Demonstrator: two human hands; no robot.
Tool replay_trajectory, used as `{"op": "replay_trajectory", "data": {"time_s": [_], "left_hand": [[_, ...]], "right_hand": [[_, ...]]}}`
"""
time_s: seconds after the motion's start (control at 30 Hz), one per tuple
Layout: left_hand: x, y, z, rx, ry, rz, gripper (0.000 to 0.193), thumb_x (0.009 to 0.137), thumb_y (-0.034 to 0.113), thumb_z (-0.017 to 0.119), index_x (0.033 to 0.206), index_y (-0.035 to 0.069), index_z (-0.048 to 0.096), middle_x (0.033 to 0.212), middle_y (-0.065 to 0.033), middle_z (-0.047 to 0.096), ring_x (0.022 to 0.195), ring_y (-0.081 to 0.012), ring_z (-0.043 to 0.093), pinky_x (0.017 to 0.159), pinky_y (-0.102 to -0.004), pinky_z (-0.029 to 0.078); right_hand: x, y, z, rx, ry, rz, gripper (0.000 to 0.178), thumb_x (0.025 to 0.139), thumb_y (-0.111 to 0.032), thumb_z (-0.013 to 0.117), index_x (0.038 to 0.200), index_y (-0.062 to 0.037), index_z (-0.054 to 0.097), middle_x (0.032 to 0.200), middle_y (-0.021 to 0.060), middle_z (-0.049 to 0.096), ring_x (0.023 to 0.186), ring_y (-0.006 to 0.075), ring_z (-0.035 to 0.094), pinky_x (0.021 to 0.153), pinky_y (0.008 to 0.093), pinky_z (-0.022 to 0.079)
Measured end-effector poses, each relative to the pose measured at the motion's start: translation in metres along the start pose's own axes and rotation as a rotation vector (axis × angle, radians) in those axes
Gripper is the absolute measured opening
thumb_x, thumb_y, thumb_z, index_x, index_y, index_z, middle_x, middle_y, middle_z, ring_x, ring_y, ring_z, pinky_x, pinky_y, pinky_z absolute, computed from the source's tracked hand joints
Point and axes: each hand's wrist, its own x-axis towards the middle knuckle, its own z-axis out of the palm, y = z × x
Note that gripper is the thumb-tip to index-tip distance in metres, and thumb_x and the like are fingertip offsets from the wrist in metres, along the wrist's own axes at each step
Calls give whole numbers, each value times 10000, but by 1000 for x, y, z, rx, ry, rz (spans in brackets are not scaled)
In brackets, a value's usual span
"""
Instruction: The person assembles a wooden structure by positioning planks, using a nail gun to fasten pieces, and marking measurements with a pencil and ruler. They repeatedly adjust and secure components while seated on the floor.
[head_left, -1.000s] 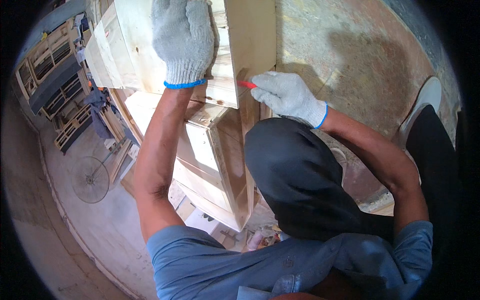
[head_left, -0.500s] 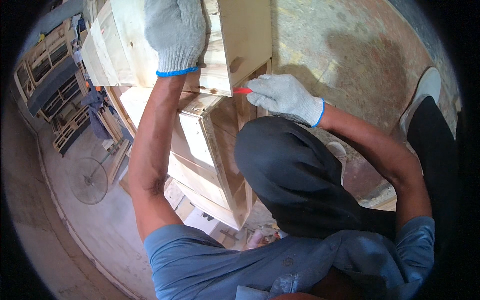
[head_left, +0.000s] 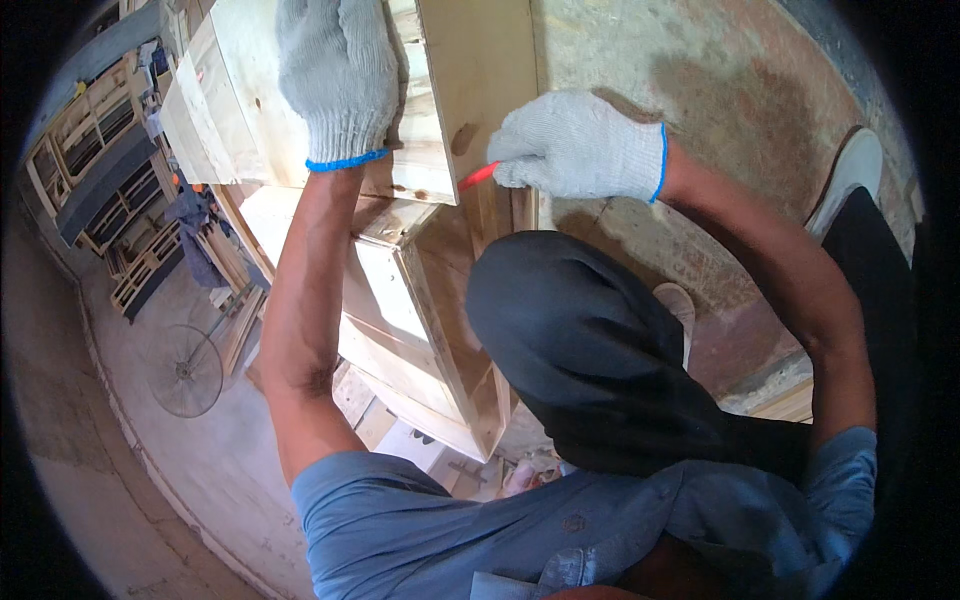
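My left hand point(head_left: 338, 75), in a grey-white knit glove with a blue cuff, lies flat on the upper face of a pale plywood panel point(head_left: 245, 95); the top edge cuts off its fingertips. My right hand point(head_left: 575, 145), in a matching glove, is closed around a slim red pen-like stick point(head_left: 480, 176). The stick's exposed end meets the panel's near right corner. Beneath the panel stands an open wooden box frame point(head_left: 390, 270) of light boards. Gloved fingers hide the rest of the stick.
My dark-clad knee point(head_left: 570, 330) rises close to the box's right side. A round wire fan grille point(head_left: 185, 370) stands on the floor at left, near loose wood strips point(head_left: 238, 335). Wooden frames point(head_left: 95, 130) lean farther back. Worn concrete floor point(head_left: 720, 130) spreads at right.
My right hand has lifted slightly and tilted, so the red stick now slants down toward the panel's corner. The panel and left hand appear shifted slightly left in view.
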Motion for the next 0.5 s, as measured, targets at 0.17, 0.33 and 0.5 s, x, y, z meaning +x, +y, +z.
{"op": "replay_trajectory", "data": {"time_s": [0.17,0.33,0.5], "left_hand": [[-1,-14,2,2,69,91,365,1019,213,520,1313,44,656,1376,-167,613,1349,-293,507,1127,-367,368],[-2,-16,4,-11,84,72,370,1004,224,529,1313,67,659,1402,-249,550,1290,-396,524,1098,-441,394],[-1,-10,0,49,35,35,368,993,216,545,1315,75,656,1416,-256,538,1330,-399,499,1111,-439,386]], "right_hand": [[29,-14,-44,-73,-227,36,301,931,-358,598,932,-79,710,898,142,696,865,367,663,794,463,525],[46,-12,-56,13,-379,113,285,890,-340,637,941,-80,741,906,152,715,854,358,684,794,465,528],[66,-11,-74,34,-463,123,291,866,-332,654,897,-57,743,837,162,709,806,342,690,762,449,536]]}}
